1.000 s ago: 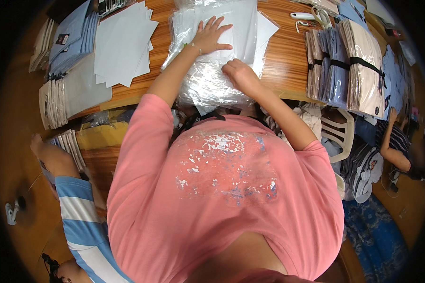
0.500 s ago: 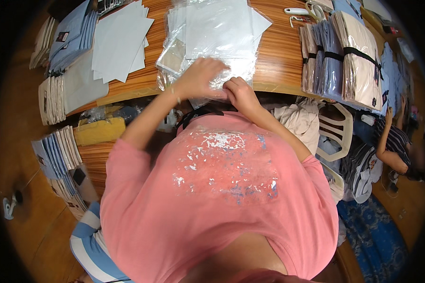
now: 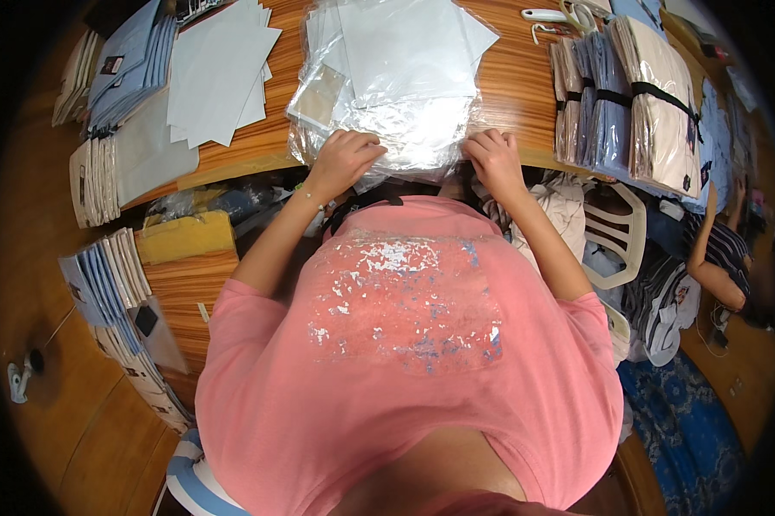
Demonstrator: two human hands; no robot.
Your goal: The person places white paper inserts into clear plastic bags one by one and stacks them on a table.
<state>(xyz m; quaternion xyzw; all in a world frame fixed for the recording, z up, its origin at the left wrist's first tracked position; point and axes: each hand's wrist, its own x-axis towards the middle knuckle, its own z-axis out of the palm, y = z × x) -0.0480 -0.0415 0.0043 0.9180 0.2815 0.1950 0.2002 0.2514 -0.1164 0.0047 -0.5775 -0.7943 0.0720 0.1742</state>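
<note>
Left hand (image 3: 344, 165) and right hand (image 3: 496, 162) have parted — flanking the clear plastic (image 3: 422, 129).

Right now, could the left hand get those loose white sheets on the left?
Probably yes: the white sheets look close to the left hand, with only striped tabletop and the edge of the clear plastic between. Nothing seems to block it.

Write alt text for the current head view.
A person's left hand and right hand are at the near end of shiny clear plastic and white sheets on a wooden table. Loose sheets lie to the left, strapped fabric bundles to the right.
</note>
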